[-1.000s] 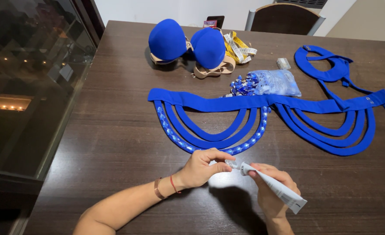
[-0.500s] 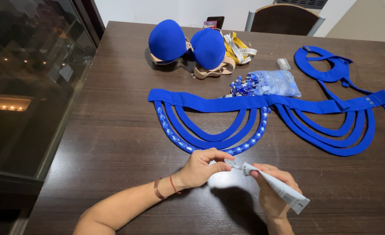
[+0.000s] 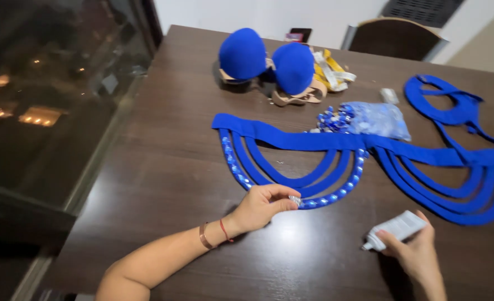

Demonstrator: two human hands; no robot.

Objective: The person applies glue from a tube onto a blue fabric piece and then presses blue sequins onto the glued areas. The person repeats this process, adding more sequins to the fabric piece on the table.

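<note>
My left hand (image 3: 262, 207) pinches a small clear gem (image 3: 295, 199) between thumb and fingertips, right at the lower edge of the blue looped fabric piece (image 3: 291, 146). That piece has a row of shiny stones along its outer loop. My right hand (image 3: 415, 252) is lower right, holding a white glue tube (image 3: 396, 228) with its nozzle pointing left, apart from the fabric. A clear bag of blue gems (image 3: 369, 117) lies on the fabric band further back.
Two blue padded cups (image 3: 269, 60) sit at the back of the dark wooden table (image 3: 163, 167). Yellow-white ribbon (image 3: 331, 71) lies beside them. More blue straps (image 3: 453, 106) are at right. A chair (image 3: 394, 38) stands behind; a dark window is at left.
My hands have come apart: the glue tube has moved away to the right, and my left hand has carried the gem up to the fabric's lower loop. The view shifted right.
</note>
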